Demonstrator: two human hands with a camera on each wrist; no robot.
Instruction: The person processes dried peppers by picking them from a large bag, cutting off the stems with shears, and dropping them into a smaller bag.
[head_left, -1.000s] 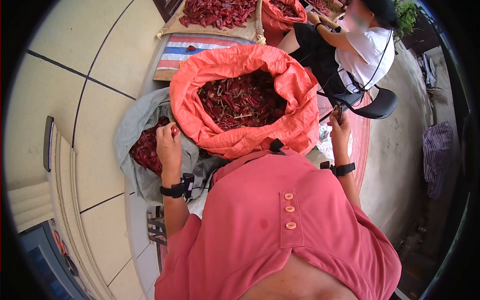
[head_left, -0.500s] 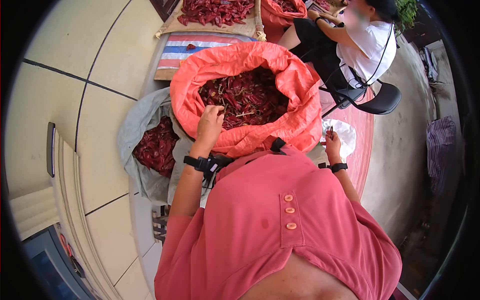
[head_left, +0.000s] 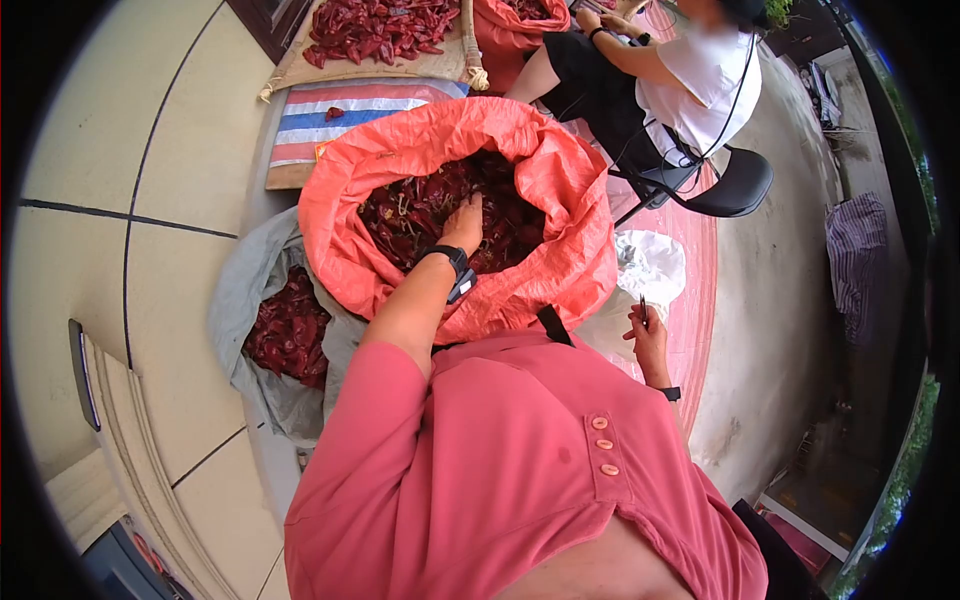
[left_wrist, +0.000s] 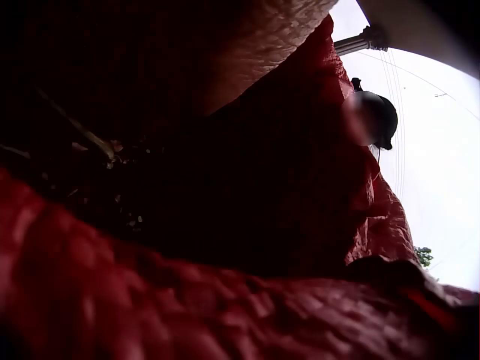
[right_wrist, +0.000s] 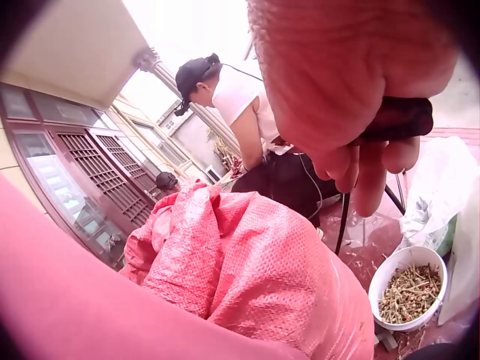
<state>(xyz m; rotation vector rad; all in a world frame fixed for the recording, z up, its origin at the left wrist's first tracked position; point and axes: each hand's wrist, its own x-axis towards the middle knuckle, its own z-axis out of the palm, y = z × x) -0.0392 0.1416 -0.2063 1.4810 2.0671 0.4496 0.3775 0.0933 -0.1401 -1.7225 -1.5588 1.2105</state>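
Red woven sack (head_left: pixel 335 215) largest, at your twelve o'clock, mouth wide, rim in loose crinkled folds. Grey sack (head_left: pixel 238 315) at its eight o'clock. White bucket (right_wrist: pixel 401 262) at four o'clock in the right-wrist view. Your left hand (head_left: pixel 463 225) is down in the red sack's mouth; fingertips among the contents, cannot tell whether they grip. Your right hand (head_left: pixel 650 338), off the sack's four o'clock, has fingers curled round a dark tool (right_wrist: pixel 401 120), kind unclear. Chillies (head_left: pixel 400 215) lie in both sacks: deep red, shrivelled, those in the red sack darker, threaded with pale stems.
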